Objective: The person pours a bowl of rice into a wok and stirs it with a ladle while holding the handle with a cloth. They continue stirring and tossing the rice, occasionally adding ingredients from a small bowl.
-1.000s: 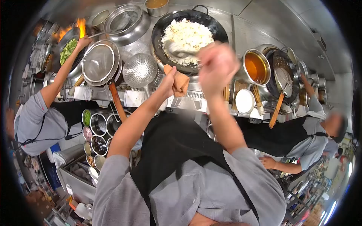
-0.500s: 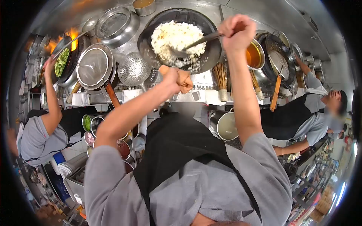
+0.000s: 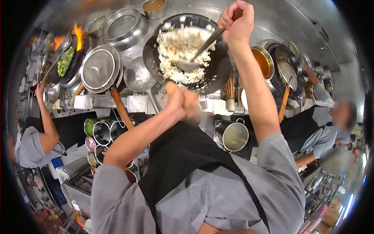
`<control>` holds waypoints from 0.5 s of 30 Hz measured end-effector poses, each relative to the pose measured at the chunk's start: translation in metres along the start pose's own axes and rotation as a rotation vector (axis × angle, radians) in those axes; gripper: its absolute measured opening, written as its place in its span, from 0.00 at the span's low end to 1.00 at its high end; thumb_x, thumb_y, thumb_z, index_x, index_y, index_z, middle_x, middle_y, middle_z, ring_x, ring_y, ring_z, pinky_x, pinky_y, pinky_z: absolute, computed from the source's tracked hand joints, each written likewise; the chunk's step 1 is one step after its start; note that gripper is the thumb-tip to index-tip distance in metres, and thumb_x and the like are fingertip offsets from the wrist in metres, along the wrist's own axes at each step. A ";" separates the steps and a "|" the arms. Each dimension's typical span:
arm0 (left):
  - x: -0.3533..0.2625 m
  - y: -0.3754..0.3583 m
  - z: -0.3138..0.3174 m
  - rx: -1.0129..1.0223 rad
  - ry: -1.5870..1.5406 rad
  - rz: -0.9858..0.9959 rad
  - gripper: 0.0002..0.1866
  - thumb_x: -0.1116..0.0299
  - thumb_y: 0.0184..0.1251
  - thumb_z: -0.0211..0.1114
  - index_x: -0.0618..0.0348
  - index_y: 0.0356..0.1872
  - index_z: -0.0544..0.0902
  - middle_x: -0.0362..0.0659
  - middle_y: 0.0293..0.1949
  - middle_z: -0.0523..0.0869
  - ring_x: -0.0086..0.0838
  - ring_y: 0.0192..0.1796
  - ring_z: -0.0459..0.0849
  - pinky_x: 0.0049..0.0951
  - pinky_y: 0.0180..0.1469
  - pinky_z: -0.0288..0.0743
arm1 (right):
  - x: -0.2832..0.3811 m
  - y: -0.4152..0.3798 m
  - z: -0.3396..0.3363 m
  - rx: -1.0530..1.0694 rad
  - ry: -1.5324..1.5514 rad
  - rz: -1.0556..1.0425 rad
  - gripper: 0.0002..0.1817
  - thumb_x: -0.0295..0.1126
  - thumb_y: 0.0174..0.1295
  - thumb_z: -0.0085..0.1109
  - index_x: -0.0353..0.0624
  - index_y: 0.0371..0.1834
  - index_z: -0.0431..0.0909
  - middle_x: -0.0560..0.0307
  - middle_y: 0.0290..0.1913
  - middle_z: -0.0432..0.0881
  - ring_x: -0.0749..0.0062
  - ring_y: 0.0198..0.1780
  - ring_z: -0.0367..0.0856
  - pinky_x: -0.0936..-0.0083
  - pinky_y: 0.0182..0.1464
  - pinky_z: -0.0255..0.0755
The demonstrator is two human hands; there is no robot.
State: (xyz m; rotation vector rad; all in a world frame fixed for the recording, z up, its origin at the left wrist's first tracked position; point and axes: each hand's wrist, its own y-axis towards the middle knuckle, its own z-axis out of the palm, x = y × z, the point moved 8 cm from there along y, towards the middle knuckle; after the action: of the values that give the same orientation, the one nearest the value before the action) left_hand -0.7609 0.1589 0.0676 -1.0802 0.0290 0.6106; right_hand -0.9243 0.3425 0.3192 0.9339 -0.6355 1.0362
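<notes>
A dark wok at the top middle holds white rice, blurred and partly lifted off the metal. My left hand is closed at the wok's near rim, where its handle would be; the fingers are smeared and the handle is mostly hidden. High at the right, my right hand grips the upper end of a long-handled ladle. The bowl of that ladle sits down in the rice.
Left of the wok lie a perforated skimmer and a wire strainer. A pot of amber liquid stands to the right. Farther left, a co-worker's hand is by a wok of greens near flames. Another person stands at right.
My left hand and the wok have come nearer my body. The rice has spread and is being tossed up. My right hand has moved up and slightly left, still holding the ladle.
</notes>
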 end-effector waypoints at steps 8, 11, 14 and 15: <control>0.016 0.143 -0.083 -0.040 0.174 0.102 0.08 0.65 0.65 0.54 0.57 0.38 0.75 0.46 0.33 0.81 0.38 0.32 0.82 0.42 0.30 0.78 | 0.028 0.050 0.051 0.057 -0.095 -0.174 0.25 0.46 0.69 0.44 0.48 0.14 0.61 0.62 0.10 0.57 0.75 0.10 0.56 0.76 0.14 0.52; 0.028 0.114 -0.069 0.037 0.010 0.026 0.06 0.67 0.65 0.54 0.57 0.37 0.75 0.44 0.32 0.80 0.38 0.31 0.81 0.41 0.30 0.78 | 0.057 0.042 0.041 0.073 -0.036 -0.057 0.24 0.47 0.67 0.42 0.51 0.12 0.59 0.63 0.09 0.56 0.75 0.10 0.52 0.75 0.13 0.50; -0.007 0.149 -0.037 0.198 -0.140 0.422 0.02 0.74 0.59 0.55 0.60 0.32 0.74 0.45 0.27 0.79 0.35 0.27 0.83 0.38 0.24 0.79 | 0.078 0.011 0.036 -0.076 -0.153 -0.158 0.25 0.49 0.67 0.43 0.51 0.12 0.60 0.67 0.08 0.55 0.77 0.09 0.50 0.76 0.13 0.48; -0.023 0.120 -0.012 0.236 -0.170 0.388 0.03 0.74 0.58 0.55 0.61 0.32 0.73 0.46 0.25 0.78 0.36 0.26 0.83 0.40 0.20 0.78 | 0.092 0.001 0.039 -0.159 -0.243 -0.218 0.25 0.50 0.66 0.43 0.51 0.12 0.61 0.68 0.08 0.54 0.77 0.09 0.49 0.76 0.13 0.48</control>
State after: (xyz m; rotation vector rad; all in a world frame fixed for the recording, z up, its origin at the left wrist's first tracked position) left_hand -0.8347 0.1774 -0.0286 -0.7938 0.1624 1.0208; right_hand -0.8899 0.3484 0.4125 0.9729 -0.7866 0.6743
